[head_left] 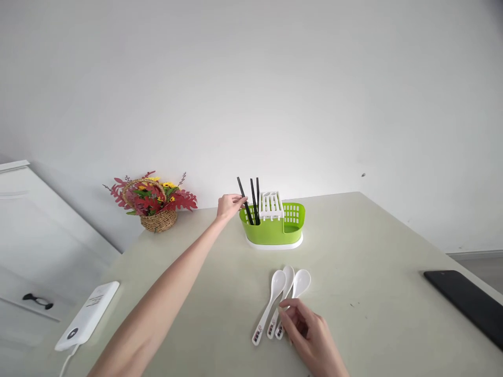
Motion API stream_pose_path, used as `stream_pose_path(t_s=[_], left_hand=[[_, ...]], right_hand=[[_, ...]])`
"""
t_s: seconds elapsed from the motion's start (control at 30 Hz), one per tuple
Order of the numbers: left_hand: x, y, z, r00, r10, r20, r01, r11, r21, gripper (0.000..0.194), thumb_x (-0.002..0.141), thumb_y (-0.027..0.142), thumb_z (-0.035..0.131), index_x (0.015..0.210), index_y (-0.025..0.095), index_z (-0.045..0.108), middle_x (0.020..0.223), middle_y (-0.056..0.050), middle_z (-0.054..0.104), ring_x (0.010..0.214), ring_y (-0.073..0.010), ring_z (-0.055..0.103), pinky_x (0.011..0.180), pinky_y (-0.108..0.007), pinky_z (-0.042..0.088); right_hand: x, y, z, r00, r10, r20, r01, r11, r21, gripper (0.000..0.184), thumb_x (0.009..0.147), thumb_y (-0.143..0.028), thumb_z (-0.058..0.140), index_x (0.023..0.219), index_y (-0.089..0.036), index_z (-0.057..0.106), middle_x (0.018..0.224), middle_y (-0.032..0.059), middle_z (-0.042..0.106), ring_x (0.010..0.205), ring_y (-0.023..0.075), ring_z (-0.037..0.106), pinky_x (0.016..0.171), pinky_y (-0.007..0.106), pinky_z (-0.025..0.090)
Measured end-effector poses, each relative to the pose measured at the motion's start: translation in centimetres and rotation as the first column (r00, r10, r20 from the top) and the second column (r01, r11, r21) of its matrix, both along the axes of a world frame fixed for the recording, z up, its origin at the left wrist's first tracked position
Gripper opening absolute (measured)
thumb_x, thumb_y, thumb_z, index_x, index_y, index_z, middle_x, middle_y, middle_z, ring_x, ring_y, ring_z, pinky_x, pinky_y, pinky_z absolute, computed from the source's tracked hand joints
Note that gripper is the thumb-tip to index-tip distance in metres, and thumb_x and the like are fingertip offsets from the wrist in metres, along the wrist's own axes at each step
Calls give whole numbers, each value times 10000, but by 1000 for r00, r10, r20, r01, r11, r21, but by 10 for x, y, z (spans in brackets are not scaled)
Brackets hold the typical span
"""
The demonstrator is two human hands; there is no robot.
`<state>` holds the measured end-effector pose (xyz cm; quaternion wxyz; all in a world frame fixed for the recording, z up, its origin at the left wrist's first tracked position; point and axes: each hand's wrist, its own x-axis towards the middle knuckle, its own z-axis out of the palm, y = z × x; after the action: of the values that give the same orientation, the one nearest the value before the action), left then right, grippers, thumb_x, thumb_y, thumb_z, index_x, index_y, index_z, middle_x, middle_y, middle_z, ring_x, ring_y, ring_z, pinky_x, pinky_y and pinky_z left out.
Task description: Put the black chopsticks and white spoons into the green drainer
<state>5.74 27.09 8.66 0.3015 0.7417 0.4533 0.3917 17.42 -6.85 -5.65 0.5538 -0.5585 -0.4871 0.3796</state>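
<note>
My left hand (231, 205) is closed on a black chopstick (245, 196), which leans with its lower end inside the left part of a green utensil basket (271, 235). Two more black chopsticks (254, 201) stand in that same part. A white slatted rack (271, 205) spans the basket's middle. Three white spoons (288, 277) lie fanned out on the table in front of the basket, bowls pointing away from me. Over their handles, my right hand (308, 335) is curled with thumb and forefinger drawn together; whether it grips a handle is hidden.
A wicker basket of red and yellow flowers (159, 221) stands at the back left by the wall. A white power bank (88, 317) with a cable lies at the left table edge. At the right edge is a black phone (467, 303). A white cabinet (43, 251) adjoins the left side.
</note>
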Motion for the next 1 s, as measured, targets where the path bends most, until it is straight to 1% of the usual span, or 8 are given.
stream_pose_path(t_s=[0.2, 0.4, 0.5, 0.63, 0.77, 0.87, 0.93, 1.0], left_hand=[[11, 5, -9, 993, -12, -121, 20, 998, 67, 370, 723, 566, 860, 796, 207, 809, 888, -81, 817, 886, -281, 763, 881, -384, 569], [10, 3, -18, 979, 14, -204, 22, 985, 172, 371, 800, 584, 794, 896, 228, 835, 967, -83, 788, 873, -258, 684, 870, -375, 525], [0, 0, -24, 986, 11, -166, 29, 972, 235, 359, 869, 564, 730, 984, 238, 829, 1017, -89, 759, 913, -247, 669, 915, -370, 511], [-26, -8, -40, 982, 179, 61, -186, 972, 141, 418, 955, 557, 622, 1130, 200, 753, 1168, -111, 737, 970, -210, 668, 926, -314, 501], [-55, -31, -66, 948, 307, 84, -309, 951, 11, 496, 1002, 599, 484, 1090, 157, 693, 1097, -138, 746, 898, -214, 674, 826, -311, 502], [-67, -66, -88, 976, 218, 20, -216, 973, -85, 447, 943, 601, 565, 917, 179, 711, 849, -77, 745, 727, -202, 655, 699, -294, 489], [-67, -95, -100, 998, 62, -32, -66, 987, -145, 411, 883, 594, 648, 811, 195, 721, 720, -40, 716, 649, -192, 639, 638, -278, 475], [-60, -124, -109, 979, -175, -102, 154, 970, -190, 395, 887, 587, 649, 839, 206, 742, 746, -41, 733, 659, -195, 653, 631, -275, 475]], right_hand=[[-1, 1, -6, 1000, 14, 9, -14, 999, -29, 438, 959, -628, 567, 1007, -218, 712, 681, -8, 590, 572, 136, 492, 533, 228, 419], [-1, 0, -6, 1000, 2, 14, -2, 1000, -11, 433, 960, -626, 573, 997, -220, 721, 673, -3, 598, 570, 139, 510, 527, 227, 431], [-3, -1, -2, 999, -39, 17, 39, 999, -24, 451, 954, -648, 563, 973, -223, 714, 669, -6, 596, 566, 138, 506, 528, 231, 431], [-4, -3, 1, 996, -81, 28, 82, 996, -42, 461, 949, -663, 555, 963, -226, 702, 661, -9, 592, 569, 143, 496, 540, 241, 428], [1, -5, 1, 999, -15, 34, 18, 996, -90, 454, 950, -651, 566, 991, -217, 694, 688, 3, 616, 598, 152, 522, 572, 251, 440], [4, -6, 0, 999, 21, 25, -18, 993, -121, 462, 963, -647, 554, 1036, -211, 691, 712, 10, 638, 617, 157, 545, 598, 259, 449], [5, -8, 0, 1000, 21, 22, -18, 993, -120, 464, 973, -639, 546, 1064, -209, 695, 711, 9, 641, 616, 155, 540, 601, 258, 443], [5, -9, -1, 1000, 11, 25, -9, 994, -108, 466, 976, -634, 550, 1076, -206, 703, 701, 7, 642, 610, 152, 534, 598, 256, 439]])
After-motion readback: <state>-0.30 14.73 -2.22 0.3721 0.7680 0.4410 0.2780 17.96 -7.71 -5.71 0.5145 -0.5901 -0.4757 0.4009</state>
